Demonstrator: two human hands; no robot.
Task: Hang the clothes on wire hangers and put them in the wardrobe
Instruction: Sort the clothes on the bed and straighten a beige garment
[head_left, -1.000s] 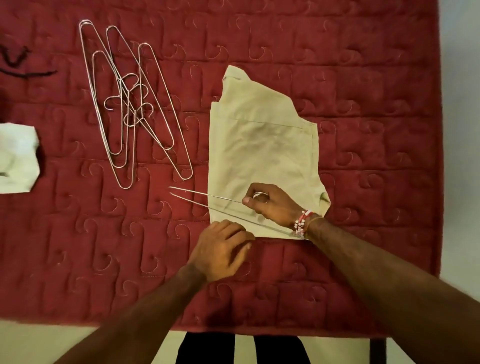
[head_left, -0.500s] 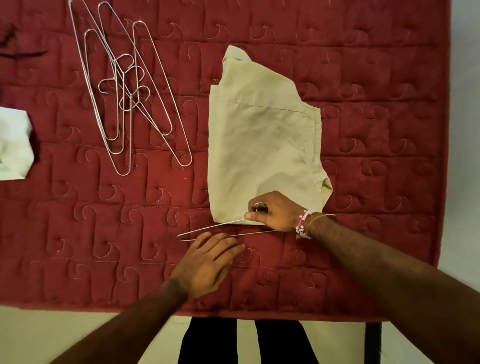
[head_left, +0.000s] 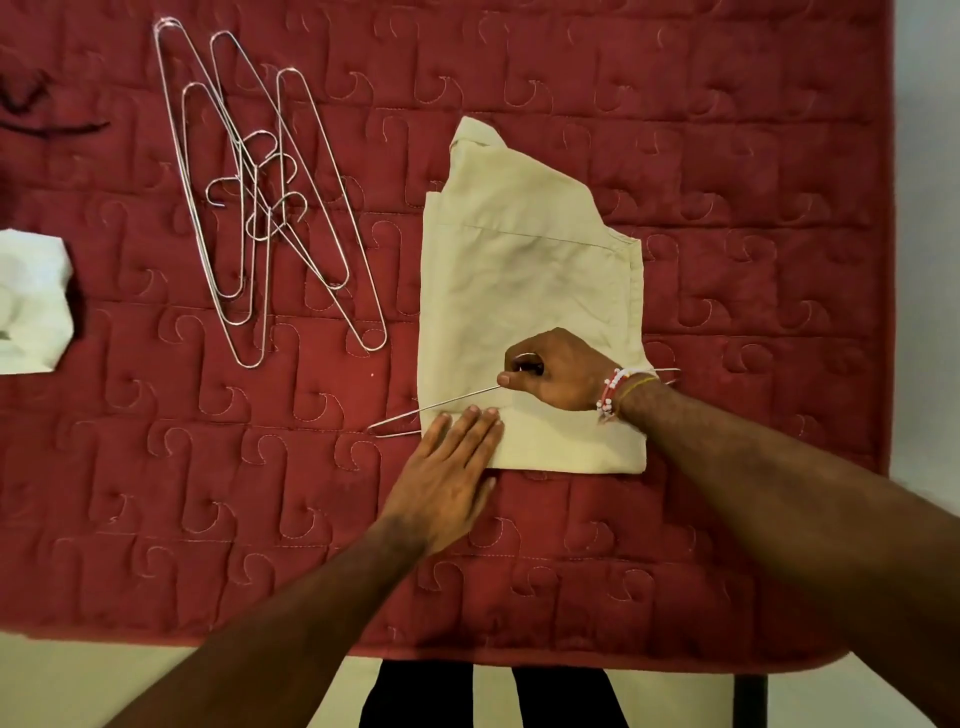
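Red quilted bed cover (head_left: 675, 545) over pale floor (head_left: 62, 680), pale wall (head_left: 930, 208) beside.

No readable text, label or number anywhere.

Middle of the wire hanger (head_left: 447, 404) hidden under the right hand (head_left: 563, 371) and beige garment (head_left: 524, 275), white cloth (head_left: 31, 301) cut off by the left edge, dark fabric (head_left: 21, 98) at upper left too cropped to identify, both forearms cut by the bottom edge
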